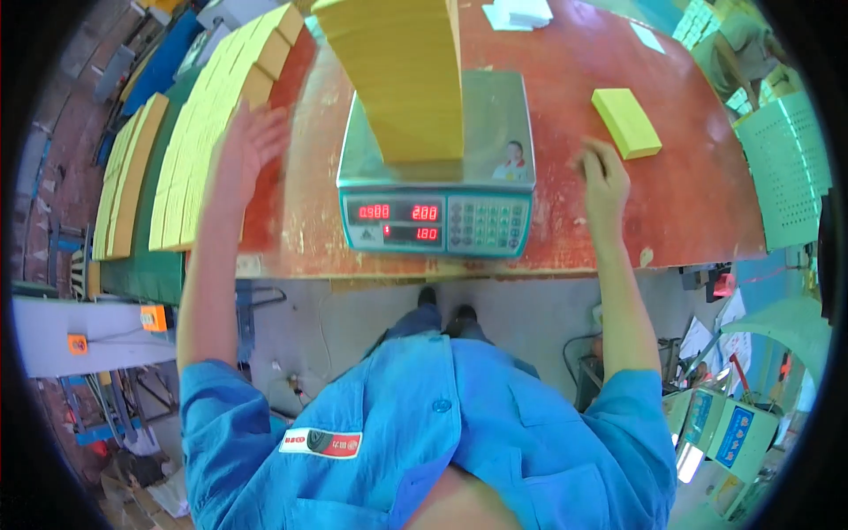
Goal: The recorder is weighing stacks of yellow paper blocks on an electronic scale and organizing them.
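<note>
A tall yellow stack (406, 97) stands on the metal pan of a teal weighing scale (495, 124), whose red display is lit. My left hand (254, 141) is open, slightly blurred, with its fingers spread beside a long row of yellow blocks (199, 132) on the left. On the other side of the scale, my right hand (606, 177) hovers over the red table with its fingers loosely bent and nothing visible in them. Just beyond its fingertips lies a single yellow block (627, 124). Neither hand touches the stack.
The red table (548, 238) carries white papers (517, 13) at its far edge. A shorter yellow row (132, 177) lies on a green surface (137, 278) at far left. A perforated pale green panel (786, 168) stands right, with another person (738, 53) behind it.
</note>
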Tool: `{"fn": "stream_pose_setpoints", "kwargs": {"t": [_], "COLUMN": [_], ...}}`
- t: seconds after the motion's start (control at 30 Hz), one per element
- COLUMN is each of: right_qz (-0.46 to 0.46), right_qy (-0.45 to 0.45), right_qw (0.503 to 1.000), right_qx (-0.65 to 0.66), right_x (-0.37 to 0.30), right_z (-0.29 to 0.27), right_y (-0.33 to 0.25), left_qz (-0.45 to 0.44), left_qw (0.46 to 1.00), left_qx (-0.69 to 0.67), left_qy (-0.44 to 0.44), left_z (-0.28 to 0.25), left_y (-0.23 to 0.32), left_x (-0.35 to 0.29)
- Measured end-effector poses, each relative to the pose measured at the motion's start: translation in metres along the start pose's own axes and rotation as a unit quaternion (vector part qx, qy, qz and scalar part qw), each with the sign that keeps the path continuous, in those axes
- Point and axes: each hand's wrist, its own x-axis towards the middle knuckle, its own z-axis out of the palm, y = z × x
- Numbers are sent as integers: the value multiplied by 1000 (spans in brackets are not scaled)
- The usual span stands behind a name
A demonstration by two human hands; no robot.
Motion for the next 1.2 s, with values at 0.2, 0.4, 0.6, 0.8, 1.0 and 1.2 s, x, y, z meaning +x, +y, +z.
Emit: {"fn": "stream_pose_setpoints", "kwargs": {"t": [0.2,0.4,0.6,0.8,1.0,1.2], "right_qz": [-34,28,-66,243,355,297], "right_qy": [-102,-165,-89,-133,-182,-116], "right_qw": [982,975,993,914,807,869], "right_qx": [156,144,35,296,435,377], "right_x": [105,76,-27,-137,-126,-130], "right_z": [137,204,164,151,185,74], "right_y": [-45,-53,-62,-26,-11,-53], "left_qz": [-74,-150,-211,-223,-156,-57], "left_qw": [986,965,918,919,938,950], "left_qx": [40,77,69,16,34,-47], "left_qy": [-143,-201,-330,-324,-306,-303], "left_z": [95,106,69,71,51,69], "left_y": [90,89,100,80,58,12], "left_x": [98,108,68,98,102,43]}}
